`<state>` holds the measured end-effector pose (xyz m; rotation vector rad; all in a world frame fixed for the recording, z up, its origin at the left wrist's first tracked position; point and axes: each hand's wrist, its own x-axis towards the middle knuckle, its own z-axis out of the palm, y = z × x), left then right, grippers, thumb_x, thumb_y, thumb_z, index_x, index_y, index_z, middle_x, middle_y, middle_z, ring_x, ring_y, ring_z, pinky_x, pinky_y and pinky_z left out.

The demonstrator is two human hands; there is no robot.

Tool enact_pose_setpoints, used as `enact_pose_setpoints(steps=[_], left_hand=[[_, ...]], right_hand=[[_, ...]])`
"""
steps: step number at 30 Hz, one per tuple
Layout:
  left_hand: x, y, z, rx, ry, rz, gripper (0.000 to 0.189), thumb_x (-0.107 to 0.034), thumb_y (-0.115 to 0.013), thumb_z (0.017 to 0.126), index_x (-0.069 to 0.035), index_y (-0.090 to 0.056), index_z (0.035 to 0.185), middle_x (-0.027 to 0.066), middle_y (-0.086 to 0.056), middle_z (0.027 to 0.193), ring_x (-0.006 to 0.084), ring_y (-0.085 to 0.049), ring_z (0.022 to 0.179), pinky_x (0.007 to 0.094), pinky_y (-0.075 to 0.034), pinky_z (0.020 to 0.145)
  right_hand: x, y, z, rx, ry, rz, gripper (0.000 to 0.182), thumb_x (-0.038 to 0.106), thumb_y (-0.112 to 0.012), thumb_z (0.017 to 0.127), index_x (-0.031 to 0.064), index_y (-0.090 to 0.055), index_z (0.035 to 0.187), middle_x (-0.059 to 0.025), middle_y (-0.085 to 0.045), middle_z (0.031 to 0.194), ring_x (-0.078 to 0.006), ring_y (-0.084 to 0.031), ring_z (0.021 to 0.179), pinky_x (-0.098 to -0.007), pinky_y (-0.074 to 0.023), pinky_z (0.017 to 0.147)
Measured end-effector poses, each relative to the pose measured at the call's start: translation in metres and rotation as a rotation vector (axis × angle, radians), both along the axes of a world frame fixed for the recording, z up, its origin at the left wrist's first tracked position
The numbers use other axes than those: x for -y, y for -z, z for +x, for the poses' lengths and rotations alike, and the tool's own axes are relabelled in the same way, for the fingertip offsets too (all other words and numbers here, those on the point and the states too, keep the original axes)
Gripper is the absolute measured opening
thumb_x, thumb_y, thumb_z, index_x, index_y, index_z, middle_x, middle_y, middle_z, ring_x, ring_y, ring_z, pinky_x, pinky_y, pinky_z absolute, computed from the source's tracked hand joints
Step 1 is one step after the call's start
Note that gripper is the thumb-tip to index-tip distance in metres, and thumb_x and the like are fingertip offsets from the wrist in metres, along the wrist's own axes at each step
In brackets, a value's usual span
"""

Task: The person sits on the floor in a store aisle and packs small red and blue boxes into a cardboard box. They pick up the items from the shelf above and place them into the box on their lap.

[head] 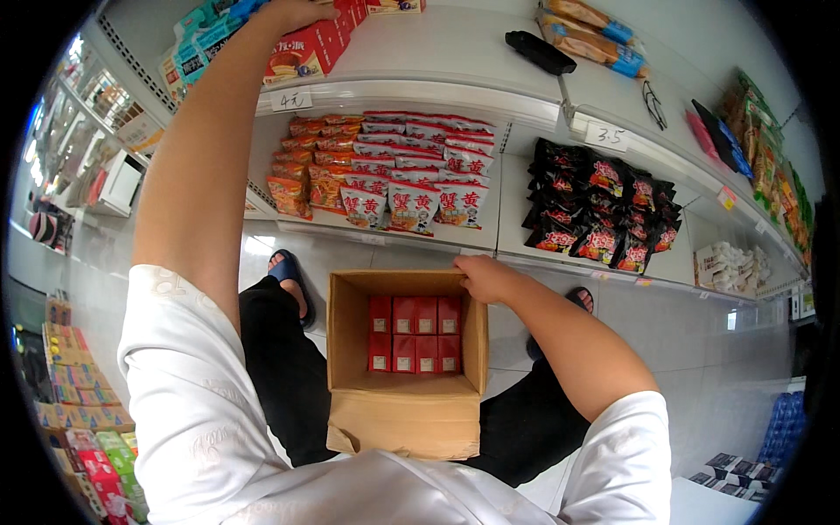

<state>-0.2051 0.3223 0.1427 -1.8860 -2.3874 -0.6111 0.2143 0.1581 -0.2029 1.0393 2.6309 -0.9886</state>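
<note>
An open cardboard carton [403, 423] sits between my legs, its near flap folded toward me. Inside, small red boxes [415, 335] stand in two rows, each with a pale label on top. My right hand [482, 277] grips the carton's far right rim. At the top edge of the view, my left hand [303, 14] reaches over the upper shelf. Its fingers are at the red printed food boxes [314, 51] there, and part of the hand is cut off. Whether it grips one of them is unclear.
Below the upper shelf [446, 59], white-and-red snack bags [410, 197] and orange packets [289, 193] stand in rows beside black snack bags [600, 203]. A black object [540, 52] and bagged bread [594, 36] lie above. Teal packages [200, 49] flank my left forearm.
</note>
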Motion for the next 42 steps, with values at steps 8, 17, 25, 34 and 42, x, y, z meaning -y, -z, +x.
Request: enact_pose_setpoints(steps=[8, 17, 25, 34, 42], left_hand=[[-0.013, 0.002, 0.031, -0.152, 0.025, -0.065, 0.082, -0.051, -0.083, 0.078, 0.005, -0.061, 0.134, 0.0245, -0.065, 0.135, 0.0332, -0.066, 0.118, 0.0402, -0.053, 0.101], [0.137, -0.065, 0.124, 0.315, 0.209, -0.013, 0.076, -0.036, -0.085, 0.081, 0.006, -0.054, 0.137, 0.0197, -0.066, 0.129, 0.024, -0.067, 0.113, 0.0362, -0.055, 0.09], [0.254, 0.033, 0.159, 0.361, 0.66, -0.202, 0.071, -0.042, -0.092, 0.07, -0.01, -0.05, 0.118, 0.0025, -0.055, 0.112, 0.01, -0.053, 0.104, 0.0281, -0.048, 0.089], [0.298, 0.203, 0.211, 0.122, 0.865, -0.698, 0.077, -0.039, -0.088, 0.068, 0.0, -0.051, 0.122, 0.0255, -0.06, 0.121, 0.0447, -0.057, 0.12, 0.0495, -0.048, 0.102], [0.3, 0.353, 0.251, 0.065, 0.771, -0.922, 0.104, -0.042, -0.088, 0.066, -0.003, -0.036, 0.148, 0.0318, -0.052, 0.135, 0.0507, -0.05, 0.131, 0.0557, -0.046, 0.107]], right_hand=[[-0.004, 0.003, 0.015, -0.026, 0.052, 0.005, 0.032, 0.009, -0.067, 0.091, 0.0014, -0.061, 0.122, -0.0248, -0.069, 0.118, -0.0446, -0.064, 0.114, -0.0523, -0.0536, 0.095], [0.002, -0.011, -0.009, 0.02, 0.0, 0.015, 0.039, 0.013, -0.068, 0.093, 0.0047, -0.059, 0.13, -0.0214, -0.069, 0.122, -0.0417, -0.064, 0.115, -0.0485, -0.0529, 0.095], [-0.013, 0.022, -0.013, -0.034, -0.071, 0.028, 0.034, 0.005, -0.065, 0.089, 0.0028, -0.064, 0.123, -0.0251, -0.069, 0.121, -0.0438, -0.065, 0.116, -0.0504, -0.0543, 0.094], [-0.004, -0.007, -0.006, 0.019, 0.032, 0.014, 0.038, 0.01, -0.069, 0.09, 0.0036, -0.062, 0.126, -0.0226, -0.07, 0.117, -0.0428, -0.064, 0.114, -0.049, -0.0528, 0.095], [-0.004, -0.011, -0.008, 0.038, -0.009, 0.047, 0.038, 0.013, -0.071, 0.091, 0.0044, -0.062, 0.127, -0.0219, -0.07, 0.117, -0.0421, -0.065, 0.113, -0.0487, -0.0533, 0.094]])
